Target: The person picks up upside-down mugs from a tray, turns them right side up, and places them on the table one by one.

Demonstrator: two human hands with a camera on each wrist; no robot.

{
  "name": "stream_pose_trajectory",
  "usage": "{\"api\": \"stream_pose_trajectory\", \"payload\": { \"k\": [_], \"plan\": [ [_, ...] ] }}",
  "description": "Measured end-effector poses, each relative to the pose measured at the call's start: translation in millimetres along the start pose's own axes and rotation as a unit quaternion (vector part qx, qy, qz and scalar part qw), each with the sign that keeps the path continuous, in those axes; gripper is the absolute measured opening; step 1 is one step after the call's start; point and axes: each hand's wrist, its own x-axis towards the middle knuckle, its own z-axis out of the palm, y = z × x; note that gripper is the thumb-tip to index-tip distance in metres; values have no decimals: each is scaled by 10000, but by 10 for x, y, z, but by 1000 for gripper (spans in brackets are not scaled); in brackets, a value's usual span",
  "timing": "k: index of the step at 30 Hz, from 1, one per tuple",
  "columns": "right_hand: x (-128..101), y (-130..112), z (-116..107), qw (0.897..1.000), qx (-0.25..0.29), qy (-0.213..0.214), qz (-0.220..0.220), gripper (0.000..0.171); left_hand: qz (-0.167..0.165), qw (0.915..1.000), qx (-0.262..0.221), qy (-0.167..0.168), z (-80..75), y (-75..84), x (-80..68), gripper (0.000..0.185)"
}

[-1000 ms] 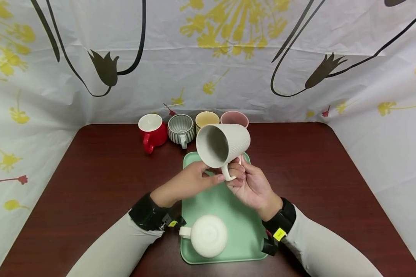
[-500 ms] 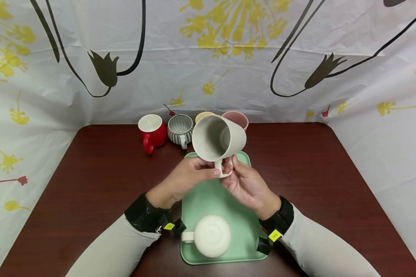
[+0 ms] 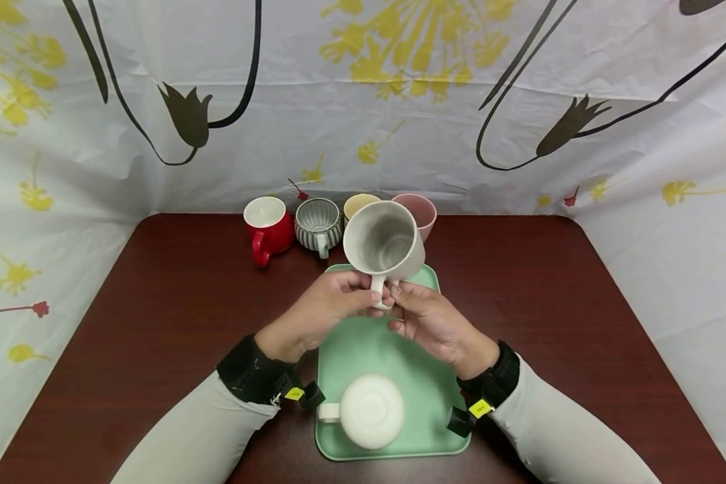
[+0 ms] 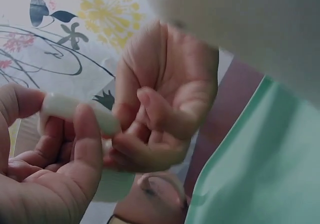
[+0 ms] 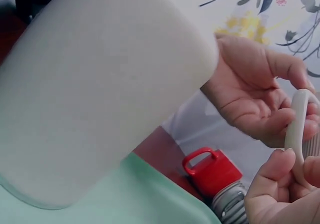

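Note:
Both hands hold a white ribbed mug in the air above the far end of a green tray. Its mouth faces me and its handle points down. My left hand pinches the handle between thumb and fingers. My right hand meets it from the other side, its curled fingertips on the handle. The mug's body fills the right wrist view. A second white mug sits upside down at the tray's near end.
Along the back of the dark wood table stand a red mug, a grey striped mug, a yellow mug and a pink mug. A flowered sheet walls in the back and sides.
The mug has turned so its mouth faces me more squarely, and it has tipped further back. Both hands have closed in on the handle, which shifted slightly left.

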Motion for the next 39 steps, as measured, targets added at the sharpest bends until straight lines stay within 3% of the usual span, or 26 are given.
{"api": "stream_pose_trajectory", "payload": {
  "k": [4, 12, 19, 24, 34, 39],
  "plan": [
    [9, 32, -1, 9997, 27, 155, 179, 20, -167, 9995, -251, 10, 17, -32, 26, 23],
    [35, 66, 28, 9991, -55, 196, 379, 18, -7, 9997, -117, 202, 21, -76, 63, 26],
    [34, 80, 28, 9978, -178, 444, 463, 19, -209, 9979, -573, 204, 15, -88, 84, 28],
    [53, 111, 26, 9972, -285, 522, 461, 21, -210, 9991, -331, 145, 31, -73, 72, 28],
    [53, 142, -3, 9936, -957, 406, 447, 19, -208, 9997, -78, 104, 43, -70, 60, 30],
    [-10, 123, -79, 9825, -1730, 511, 456, 17, -274, 9995, 90, 111, 45, -42, 54, 28]
  ]
}}
